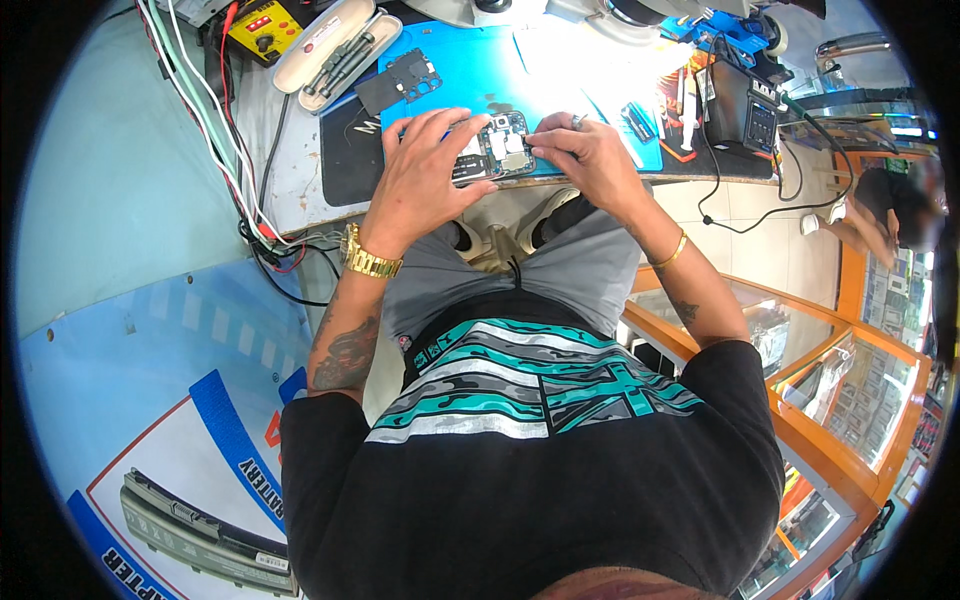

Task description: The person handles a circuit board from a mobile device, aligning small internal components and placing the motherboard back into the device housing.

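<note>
An opened smartphone lies at the bench's near edge, its circuit board, camera part and black battery bare. Around its left end wraps my left hand, fingers along the far side and thumb at the near side. My right hand is closed in a pinch at the phone's right edge, thumb and forefinger against the board. Whatever sits between those fingertips is too small to make out. A dark phone inner cover rests on the blue work mat, beyond my left hand.
An open case of screwdrivers stands at the back left, beside a yellow power supply. At the right are a black soldering station with a looping cable and a small blue tool. Another person is at the far right.
</note>
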`<state>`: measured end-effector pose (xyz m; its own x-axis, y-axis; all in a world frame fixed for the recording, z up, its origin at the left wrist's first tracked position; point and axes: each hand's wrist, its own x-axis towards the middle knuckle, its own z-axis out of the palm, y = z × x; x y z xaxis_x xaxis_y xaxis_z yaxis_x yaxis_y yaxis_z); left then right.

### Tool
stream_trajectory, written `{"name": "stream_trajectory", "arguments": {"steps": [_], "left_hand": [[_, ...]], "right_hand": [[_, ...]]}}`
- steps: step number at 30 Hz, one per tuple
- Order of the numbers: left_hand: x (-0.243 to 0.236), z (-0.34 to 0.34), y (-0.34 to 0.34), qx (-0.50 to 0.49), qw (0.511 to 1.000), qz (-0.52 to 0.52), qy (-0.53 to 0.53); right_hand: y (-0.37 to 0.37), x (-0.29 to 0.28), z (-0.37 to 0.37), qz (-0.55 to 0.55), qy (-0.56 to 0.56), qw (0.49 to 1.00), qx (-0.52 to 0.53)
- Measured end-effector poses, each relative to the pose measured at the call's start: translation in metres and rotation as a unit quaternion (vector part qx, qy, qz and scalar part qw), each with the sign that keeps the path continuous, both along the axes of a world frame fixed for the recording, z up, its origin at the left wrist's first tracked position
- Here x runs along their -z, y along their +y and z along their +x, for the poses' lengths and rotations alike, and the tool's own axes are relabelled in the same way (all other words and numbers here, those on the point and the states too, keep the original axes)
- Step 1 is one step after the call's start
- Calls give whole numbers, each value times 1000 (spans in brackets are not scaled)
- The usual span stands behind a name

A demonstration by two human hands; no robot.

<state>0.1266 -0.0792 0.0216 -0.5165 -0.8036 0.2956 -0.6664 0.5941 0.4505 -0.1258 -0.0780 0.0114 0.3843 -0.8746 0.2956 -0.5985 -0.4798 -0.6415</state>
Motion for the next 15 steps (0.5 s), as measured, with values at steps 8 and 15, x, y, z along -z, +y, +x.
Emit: {"name": "stream_trajectory", "arguments": {"steps": [8,15], "left_hand": [[-6,-3,-1,-1,1000,15,-9],[-13,-14,-9,18,998,29,-44]], "right_hand": [[-2,-2,1,-8,-33,999,-12],[7,-20,-4,132,-105,973,155]]}}
